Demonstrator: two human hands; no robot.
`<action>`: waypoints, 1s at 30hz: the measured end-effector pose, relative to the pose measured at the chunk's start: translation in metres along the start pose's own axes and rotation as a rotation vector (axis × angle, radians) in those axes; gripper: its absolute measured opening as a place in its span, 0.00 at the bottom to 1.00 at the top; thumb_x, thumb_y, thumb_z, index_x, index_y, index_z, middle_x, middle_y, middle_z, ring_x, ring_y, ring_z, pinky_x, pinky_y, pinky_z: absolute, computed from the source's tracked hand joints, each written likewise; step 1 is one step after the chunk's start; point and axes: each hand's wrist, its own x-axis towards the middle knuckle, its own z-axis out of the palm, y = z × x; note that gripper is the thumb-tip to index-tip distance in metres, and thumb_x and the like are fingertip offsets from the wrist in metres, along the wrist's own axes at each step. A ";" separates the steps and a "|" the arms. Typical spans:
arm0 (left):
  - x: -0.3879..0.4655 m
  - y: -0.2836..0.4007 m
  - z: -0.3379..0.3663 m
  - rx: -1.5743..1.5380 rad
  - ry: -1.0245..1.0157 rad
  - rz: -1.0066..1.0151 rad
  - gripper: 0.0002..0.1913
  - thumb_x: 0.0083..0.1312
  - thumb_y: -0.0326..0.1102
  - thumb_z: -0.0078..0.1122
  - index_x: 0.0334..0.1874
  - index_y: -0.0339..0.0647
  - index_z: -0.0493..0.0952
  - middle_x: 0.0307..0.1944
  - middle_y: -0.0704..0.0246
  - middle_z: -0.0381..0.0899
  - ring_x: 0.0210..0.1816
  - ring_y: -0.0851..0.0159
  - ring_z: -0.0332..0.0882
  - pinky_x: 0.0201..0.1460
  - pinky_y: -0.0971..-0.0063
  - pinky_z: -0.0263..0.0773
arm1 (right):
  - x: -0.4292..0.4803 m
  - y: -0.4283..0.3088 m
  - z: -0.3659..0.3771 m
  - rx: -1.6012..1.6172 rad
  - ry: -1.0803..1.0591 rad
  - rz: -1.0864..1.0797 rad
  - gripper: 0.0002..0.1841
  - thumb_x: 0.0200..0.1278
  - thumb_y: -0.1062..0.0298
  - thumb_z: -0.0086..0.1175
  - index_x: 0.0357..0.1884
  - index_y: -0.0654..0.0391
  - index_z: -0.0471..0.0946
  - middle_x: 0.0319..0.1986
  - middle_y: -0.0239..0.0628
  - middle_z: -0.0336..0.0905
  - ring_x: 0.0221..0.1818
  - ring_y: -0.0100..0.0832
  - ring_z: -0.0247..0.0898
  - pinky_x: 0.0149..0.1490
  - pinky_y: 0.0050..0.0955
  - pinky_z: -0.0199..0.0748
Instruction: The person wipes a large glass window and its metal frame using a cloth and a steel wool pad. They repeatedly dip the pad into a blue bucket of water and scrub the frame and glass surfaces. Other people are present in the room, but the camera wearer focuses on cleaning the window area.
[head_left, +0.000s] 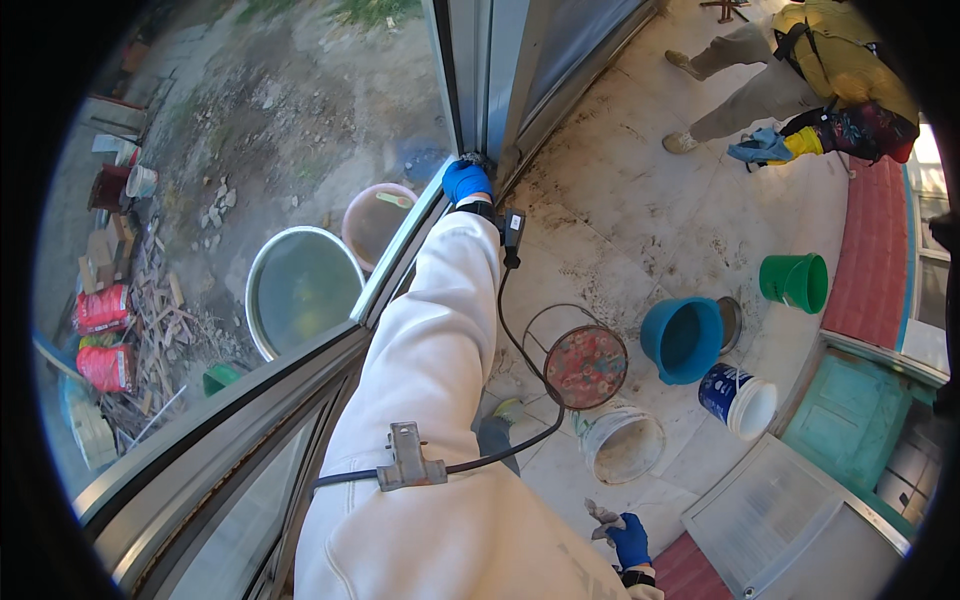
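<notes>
My left hand (466, 181), in a blue glove, reaches far forward along the window frame. A grey scouring pad (474, 158), probably steel wool, shows past its fingers, pressed into the corner beside the metal upright (480, 82). Just below the hand runs the lower rail (409, 247) of the frame. Down at the lower right is my right hand (631, 541), also gloved in blue. It grips a crumpled grey rag (602, 519) and is held away from the frame.
A round stool (586, 366), a blue tub (681, 339), a green bucket (793, 282) and a white pail (621, 442) stand on the dirty tiled floor. A co-worker (817, 67) stands at upper right. A black cable (517, 341) hangs along my sleeve. Outside are basins (306, 289) and rubble.
</notes>
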 end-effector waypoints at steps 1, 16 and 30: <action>0.001 0.005 -0.002 0.135 -0.029 -0.036 0.08 0.57 0.35 0.64 0.30 0.37 0.84 0.26 0.65 0.84 0.27 0.70 0.78 0.34 0.73 0.72 | -0.008 -0.003 -0.003 -0.027 0.002 0.001 0.11 0.55 0.68 0.57 0.39 0.62 0.74 0.28 0.39 0.81 0.28 0.27 0.76 0.33 0.27 0.71; -0.073 0.223 -0.117 -0.632 0.089 0.529 0.07 0.59 0.25 0.63 0.39 0.39 0.83 0.33 0.67 0.83 0.33 0.71 0.78 0.39 0.79 0.74 | 0.027 -0.008 -0.012 0.234 -0.128 -0.061 0.10 0.54 0.73 0.57 0.39 0.63 0.73 0.25 0.38 0.79 0.22 0.23 0.72 0.27 0.23 0.68; -0.084 0.268 -0.131 -0.601 0.211 0.728 0.07 0.60 0.26 0.61 0.39 0.42 0.82 0.34 0.66 0.82 0.34 0.65 0.80 0.42 0.75 0.73 | 0.011 0.012 -0.008 0.185 -0.093 -0.071 0.13 0.54 0.73 0.55 0.41 0.65 0.71 0.26 0.40 0.80 0.19 0.23 0.69 0.25 0.22 0.65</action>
